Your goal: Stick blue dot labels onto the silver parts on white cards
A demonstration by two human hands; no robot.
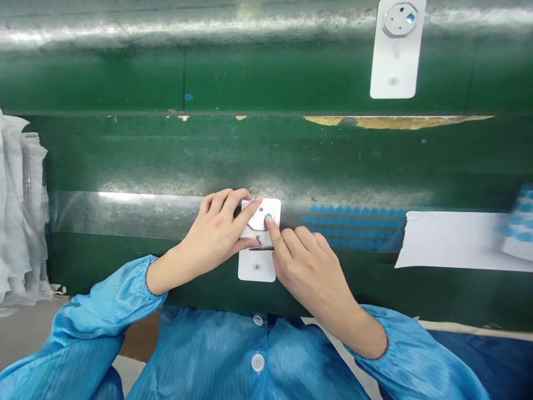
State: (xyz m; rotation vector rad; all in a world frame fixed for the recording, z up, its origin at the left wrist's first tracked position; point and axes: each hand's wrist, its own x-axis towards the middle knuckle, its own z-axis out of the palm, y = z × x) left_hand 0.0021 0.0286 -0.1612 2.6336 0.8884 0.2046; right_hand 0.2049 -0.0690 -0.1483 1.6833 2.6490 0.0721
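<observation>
A white rounded plastic panel (257, 273) lies on the green bench in front of me, with a round socket-like face holding small holes in its upper part. My left hand (220, 228) rests on it with fingers spread, the index fingertip at the top of the face and the thumb lower down. A small blue sticker (268, 215) sits on the right of the face, and the index fingertip of my right hand (306, 261) presses at it. Dark thin tweezers (261, 249) stick out leftward from my right hand's curled fingers, across the panel.
A clear strip with rows of blue stickers (353, 228) lies to the right, joined to white backing paper (449, 240). Another white panel (393, 61) with a blue spot lies at the back right. White foam sheets (20, 211) are stacked at the left edge.
</observation>
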